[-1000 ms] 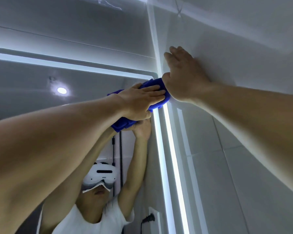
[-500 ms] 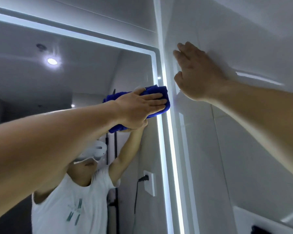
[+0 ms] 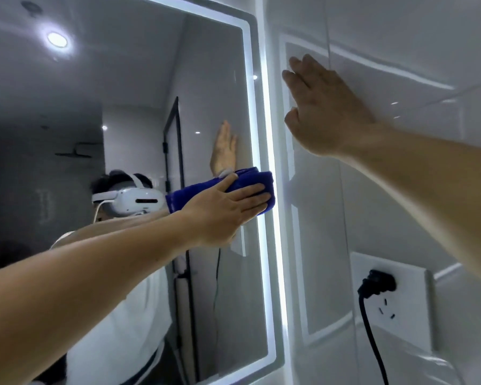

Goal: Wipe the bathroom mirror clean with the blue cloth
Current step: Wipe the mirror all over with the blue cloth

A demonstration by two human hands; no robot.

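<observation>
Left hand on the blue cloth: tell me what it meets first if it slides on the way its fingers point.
Likely the mirror's lit right edge strip, just past the blue cloth under the left hand; beyond it, the tiled wall.

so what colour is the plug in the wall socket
Black, like its cord; the plug shows clearly in the head view.

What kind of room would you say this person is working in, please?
Most likely a home bathroom. A wall mirror with a lit edge strip hangs beside glossy white wall tiles, its reflection shows what looks like a shower head, and a wall socket with a black plug sits to its right.
</observation>
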